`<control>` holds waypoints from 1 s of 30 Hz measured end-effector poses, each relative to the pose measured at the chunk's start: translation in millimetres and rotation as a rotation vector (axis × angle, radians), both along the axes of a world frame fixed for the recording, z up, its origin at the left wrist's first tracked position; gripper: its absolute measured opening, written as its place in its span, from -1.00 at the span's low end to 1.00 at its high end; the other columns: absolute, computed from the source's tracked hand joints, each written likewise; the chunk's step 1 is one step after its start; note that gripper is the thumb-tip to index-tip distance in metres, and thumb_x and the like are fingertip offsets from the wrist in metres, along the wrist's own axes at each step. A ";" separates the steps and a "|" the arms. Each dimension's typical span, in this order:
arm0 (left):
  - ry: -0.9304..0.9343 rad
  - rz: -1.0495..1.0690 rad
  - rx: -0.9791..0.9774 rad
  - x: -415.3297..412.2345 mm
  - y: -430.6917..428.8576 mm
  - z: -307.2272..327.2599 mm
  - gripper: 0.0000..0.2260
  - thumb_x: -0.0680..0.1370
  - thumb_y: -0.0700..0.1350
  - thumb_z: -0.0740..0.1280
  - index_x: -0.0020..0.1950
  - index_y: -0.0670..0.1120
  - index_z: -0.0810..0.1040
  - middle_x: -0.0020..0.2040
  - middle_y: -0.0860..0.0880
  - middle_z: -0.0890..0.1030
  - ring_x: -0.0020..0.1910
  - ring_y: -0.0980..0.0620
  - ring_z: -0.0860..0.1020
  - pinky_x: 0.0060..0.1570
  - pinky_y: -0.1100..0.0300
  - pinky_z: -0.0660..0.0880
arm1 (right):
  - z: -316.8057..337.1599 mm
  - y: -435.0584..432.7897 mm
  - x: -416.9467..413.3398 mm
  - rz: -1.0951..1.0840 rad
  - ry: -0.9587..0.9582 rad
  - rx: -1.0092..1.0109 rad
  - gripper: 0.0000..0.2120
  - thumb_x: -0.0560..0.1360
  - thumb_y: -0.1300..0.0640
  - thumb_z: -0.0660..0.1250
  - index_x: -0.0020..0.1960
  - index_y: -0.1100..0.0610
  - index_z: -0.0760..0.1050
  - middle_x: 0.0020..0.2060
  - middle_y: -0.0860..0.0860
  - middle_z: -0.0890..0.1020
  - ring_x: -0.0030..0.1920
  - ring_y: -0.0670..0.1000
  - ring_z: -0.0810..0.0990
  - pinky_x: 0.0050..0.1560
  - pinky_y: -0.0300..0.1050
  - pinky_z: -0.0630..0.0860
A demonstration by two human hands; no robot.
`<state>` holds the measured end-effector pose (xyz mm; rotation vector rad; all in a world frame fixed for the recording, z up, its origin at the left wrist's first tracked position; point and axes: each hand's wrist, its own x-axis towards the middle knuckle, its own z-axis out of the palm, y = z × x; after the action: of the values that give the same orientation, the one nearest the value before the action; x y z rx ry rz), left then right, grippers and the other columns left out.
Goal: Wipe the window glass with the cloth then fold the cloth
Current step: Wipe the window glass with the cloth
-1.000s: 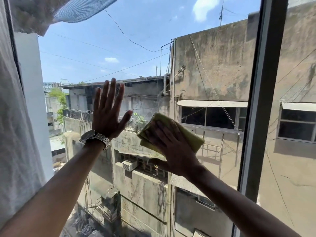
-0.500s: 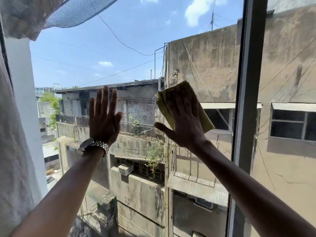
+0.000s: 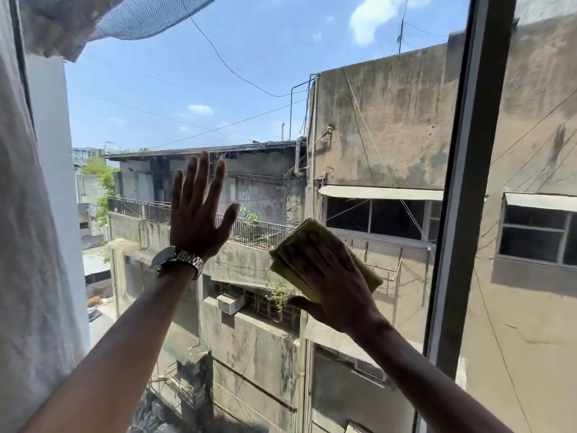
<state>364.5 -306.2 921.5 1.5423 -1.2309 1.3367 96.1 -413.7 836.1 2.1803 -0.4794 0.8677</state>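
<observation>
Folded olive cloth (image 3: 288,260) pressed under flat right grip (image 3: 337,284) on glass (image 3: 249,89), left grip (image 3: 196,223) splayed, empty

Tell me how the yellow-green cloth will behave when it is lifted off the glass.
The cloth is probably soft and floppy: its layered edges bulge round the flat right hand. Likely light, since a flat palm alone pins it to the window glass. Lifted, it may droop and unfold.

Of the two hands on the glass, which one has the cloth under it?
The right hand: it presses the yellow-green cloth against the glass. The left hand, wearing a wristwatch, touches the glass bare.
</observation>
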 end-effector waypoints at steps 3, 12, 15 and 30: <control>-0.019 0.028 -0.029 1.4 -2.1 -0.5 -0.30 0.63 0.30 -0.12 0.66 -0.07 0.11 0.69 -0.17 0.10 0.69 -0.13 0.05 0.67 -0.10 -0.07 | 43.0 -7.9 1.7 -0.095 -0.136 -0.038 -0.14 0.56 -0.47 -0.01 0.64 0.09 0.09 0.64 0.13 0.14 0.64 0.20 0.06 0.59 0.33 0.15; -0.053 0.034 -0.077 1.0 -2.8 0.1 -0.38 0.63 0.13 0.06 0.64 -0.13 0.16 0.66 -0.26 0.15 0.67 -0.20 0.09 0.67 -0.14 -0.04 | 89.4 -8.3 9.2 -0.042 -0.308 0.056 -0.08 0.59 -0.44 -0.22 0.64 0.26 -0.03 0.64 0.24 0.01 0.66 0.20 -0.05 0.65 0.27 -0.04; -0.049 0.032 -0.085 -3.8 -0.5 0.0 -0.38 0.63 0.12 0.08 0.64 -0.14 0.17 0.65 -0.27 0.17 0.66 -0.22 0.11 0.66 -0.18 0.03 | 51.0 -11.9 0.9 -0.044 -0.300 0.096 -0.07 0.58 -0.46 -0.19 0.64 0.25 -0.03 0.64 0.24 0.03 0.66 0.21 -0.04 0.64 0.29 -0.01; -0.038 0.040 -0.073 0.0 -3.0 -3.4 -0.42 0.67 0.12 0.01 0.67 -0.05 0.07 0.68 -0.21 0.11 0.69 -0.16 0.04 0.67 -0.15 0.02 | -85.7 -11.6 -24.7 0.043 -0.267 0.080 -0.16 0.60 -0.42 -0.04 0.63 0.14 -0.09 0.60 0.20 0.11 0.62 0.15 0.03 0.66 0.21 -0.15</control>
<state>364.5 -309.2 918.0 1.5040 -1.1667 1.4276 71.4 -425.3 750.4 2.1632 -0.6077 1.1893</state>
